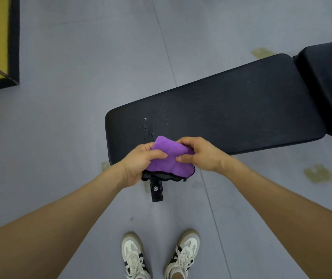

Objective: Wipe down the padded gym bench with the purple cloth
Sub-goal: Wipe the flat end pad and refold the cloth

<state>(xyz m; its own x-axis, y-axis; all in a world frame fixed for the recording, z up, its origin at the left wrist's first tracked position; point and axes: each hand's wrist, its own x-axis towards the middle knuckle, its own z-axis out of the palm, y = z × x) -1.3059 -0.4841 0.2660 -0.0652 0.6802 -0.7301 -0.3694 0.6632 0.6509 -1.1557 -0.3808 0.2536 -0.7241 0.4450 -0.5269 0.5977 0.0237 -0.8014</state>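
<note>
Presently the purple cloth (169, 156) is held bunched above the near end of the padded gym bench (221, 109), not yet touching it. It is pinched on one side by the left hand (141, 164), on the other by the right hand (199, 154), fingers curled round it. Wet specks beyond the cloth seem unwiped. Folding appears in hand; next the cloth should be pressed onto the pad.

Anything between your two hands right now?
In the head view, only the purple cloth: left hand and right hand each pinch it above the padded bench.
</note>
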